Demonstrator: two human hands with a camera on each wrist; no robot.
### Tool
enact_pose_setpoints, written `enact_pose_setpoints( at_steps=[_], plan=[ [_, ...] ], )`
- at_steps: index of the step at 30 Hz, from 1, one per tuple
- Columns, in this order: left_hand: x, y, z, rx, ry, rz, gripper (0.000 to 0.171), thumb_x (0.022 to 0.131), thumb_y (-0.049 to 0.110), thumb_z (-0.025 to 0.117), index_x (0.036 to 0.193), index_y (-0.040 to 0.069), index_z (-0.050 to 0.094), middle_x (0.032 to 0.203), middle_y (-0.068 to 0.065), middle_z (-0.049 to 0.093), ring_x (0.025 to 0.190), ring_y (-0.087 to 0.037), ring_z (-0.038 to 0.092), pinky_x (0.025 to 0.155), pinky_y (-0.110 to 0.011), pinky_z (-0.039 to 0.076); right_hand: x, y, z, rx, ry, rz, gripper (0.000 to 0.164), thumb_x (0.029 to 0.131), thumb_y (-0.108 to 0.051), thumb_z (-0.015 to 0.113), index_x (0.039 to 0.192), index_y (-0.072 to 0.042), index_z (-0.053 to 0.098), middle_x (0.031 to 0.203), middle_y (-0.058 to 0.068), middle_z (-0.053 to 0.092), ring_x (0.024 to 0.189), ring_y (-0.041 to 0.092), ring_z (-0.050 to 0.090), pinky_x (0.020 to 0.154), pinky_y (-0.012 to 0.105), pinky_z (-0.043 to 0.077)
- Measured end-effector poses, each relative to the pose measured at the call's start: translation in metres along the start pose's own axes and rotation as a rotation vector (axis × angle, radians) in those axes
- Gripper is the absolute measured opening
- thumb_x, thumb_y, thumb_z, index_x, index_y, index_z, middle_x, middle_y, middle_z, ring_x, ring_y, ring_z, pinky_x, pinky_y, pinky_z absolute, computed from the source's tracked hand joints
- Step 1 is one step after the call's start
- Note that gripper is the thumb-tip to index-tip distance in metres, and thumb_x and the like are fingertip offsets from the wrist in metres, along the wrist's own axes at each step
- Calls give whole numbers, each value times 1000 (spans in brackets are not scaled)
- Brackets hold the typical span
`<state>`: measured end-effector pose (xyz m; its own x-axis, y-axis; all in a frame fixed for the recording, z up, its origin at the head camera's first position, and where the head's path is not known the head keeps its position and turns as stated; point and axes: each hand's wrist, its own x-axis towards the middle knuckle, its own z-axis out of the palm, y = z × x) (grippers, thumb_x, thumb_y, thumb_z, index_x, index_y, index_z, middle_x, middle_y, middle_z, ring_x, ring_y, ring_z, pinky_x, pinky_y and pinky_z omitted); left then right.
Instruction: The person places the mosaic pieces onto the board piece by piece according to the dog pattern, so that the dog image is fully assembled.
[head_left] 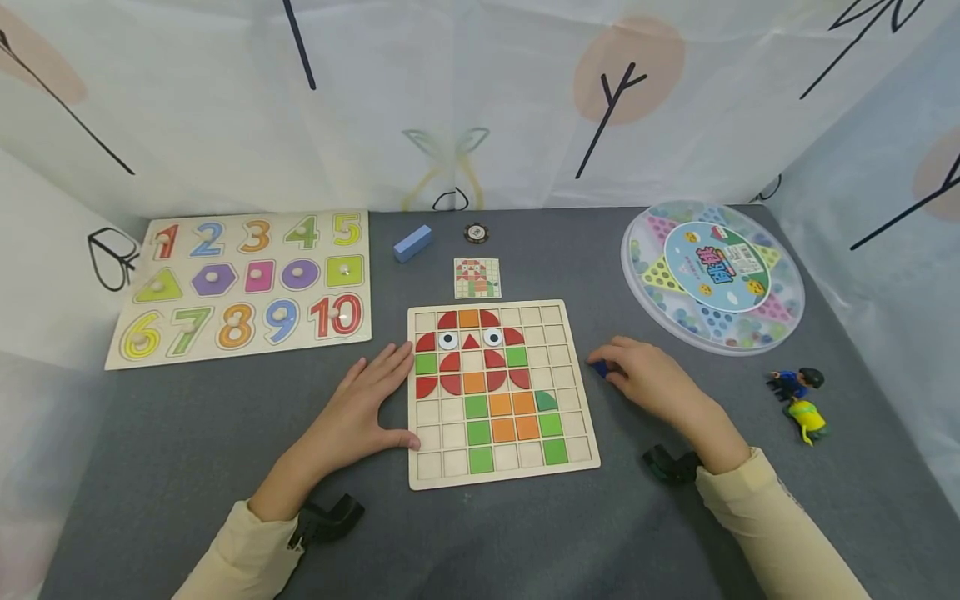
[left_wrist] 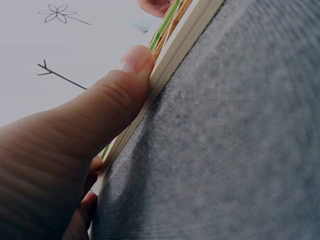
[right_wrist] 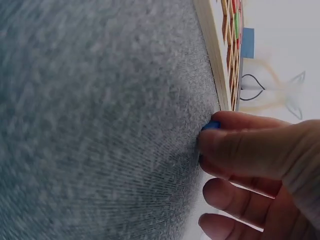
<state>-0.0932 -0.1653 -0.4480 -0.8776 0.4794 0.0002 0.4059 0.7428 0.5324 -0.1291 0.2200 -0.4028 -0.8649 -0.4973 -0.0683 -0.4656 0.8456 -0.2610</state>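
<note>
In the head view a wooden grid board point(head_left: 583, 461) lies on the grey table, with red, orange and green square and curved tiles and two eye tiles set in its cells. My left hand point(head_left: 363, 408) rests along its left edge, fingers spread and fairly straight, the thumb at the lower left side. The left wrist view shows that thumb point(left_wrist: 135, 62) against the board's wooden edge point(left_wrist: 167, 65). Right of the board, my right hand point(head_left: 648, 379) pinches a small dark blue piece point(head_left: 600, 367) between thumb and fingers, low over the cloth. The fingers mostly hide this blue piece point(right_wrist: 211, 125).
Behind the board lie a small pattern card point(head_left: 477, 278), a blue block point(head_left: 412, 243) and a round black-rimmed token point(head_left: 476, 232). A number-and-shape board point(head_left: 247, 344) lies at left. A round game box point(head_left: 716, 267) and two toy figures point(head_left: 802, 404) sit at right.
</note>
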Motion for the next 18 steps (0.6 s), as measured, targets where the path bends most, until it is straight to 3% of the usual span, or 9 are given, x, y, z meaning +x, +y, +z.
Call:
enact_pose_setpoints(
  at_steps=[7,18],
  plan=[
    [0,0,1,1,7,4,112,54,64,69,142,15,21,148,3,15,137,-19,7,107,-47,4,-3,0,1,-75,53,-46,13,78,-18,68,91,-17,64,82,-4,55,66,10,52,55,30,43],
    [0,0,0,-2,8,9,111,54,63,69,142,14,22,149,2,15,137,-20,8,107,-48,5,-6,4,2,-91,62,-58,15,78,-12,67,93,-14,65,89,-1,59,78,17,61,64,37,49]
  ],
)
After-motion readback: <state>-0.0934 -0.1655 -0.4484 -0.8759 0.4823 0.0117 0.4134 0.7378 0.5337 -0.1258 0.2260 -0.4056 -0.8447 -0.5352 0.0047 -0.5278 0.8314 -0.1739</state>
